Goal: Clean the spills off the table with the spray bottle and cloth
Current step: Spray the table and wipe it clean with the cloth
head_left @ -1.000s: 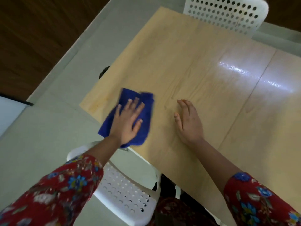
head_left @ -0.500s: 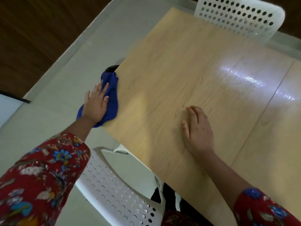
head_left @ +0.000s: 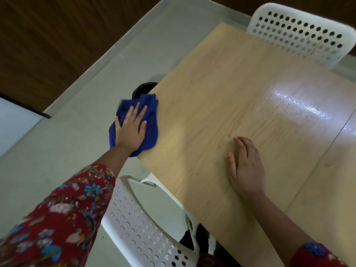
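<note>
A blue cloth [head_left: 151, 120] lies over the left edge of the light wooden table [head_left: 221, 97], part of it hanging past the edge. My left hand [head_left: 132, 130] presses flat on the cloth with straight, spread fingers. My right hand [head_left: 245, 166] rests flat on the tabletop nearer the front, fingers straight and together, holding nothing. A shiny wet patch [head_left: 300, 106] glints on the table at the right. No spray bottle is in view.
A white perforated chair [head_left: 142, 228] stands at the table's near edge and another [head_left: 300, 33] at the far end. A black round object [head_left: 143, 89] sits on the grey floor beside the table's left edge, just past the cloth.
My left hand swept the cloth from the tabletop out to the table's left edge and stays there. My right hand kept its place flat on the table.
</note>
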